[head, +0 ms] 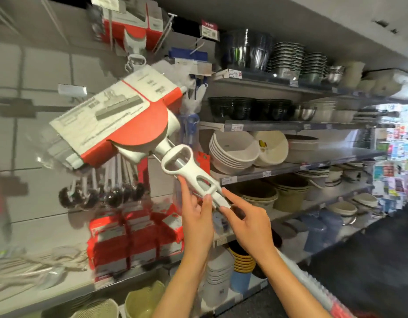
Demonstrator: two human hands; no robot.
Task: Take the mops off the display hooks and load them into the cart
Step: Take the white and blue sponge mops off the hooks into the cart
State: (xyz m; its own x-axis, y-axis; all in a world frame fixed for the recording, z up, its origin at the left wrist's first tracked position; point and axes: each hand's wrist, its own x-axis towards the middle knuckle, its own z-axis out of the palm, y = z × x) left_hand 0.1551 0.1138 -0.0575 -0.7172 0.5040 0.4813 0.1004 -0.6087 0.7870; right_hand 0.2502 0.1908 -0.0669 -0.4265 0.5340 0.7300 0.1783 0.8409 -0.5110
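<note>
One mop (120,120) is held clear of the hooks, tilted in front of the display wall, its white handle (194,177) pinched by the left hand (196,216) and right hand (246,223). Another mop (132,26) hangs above. No cart is seen, so loading is judged undone.
</note>
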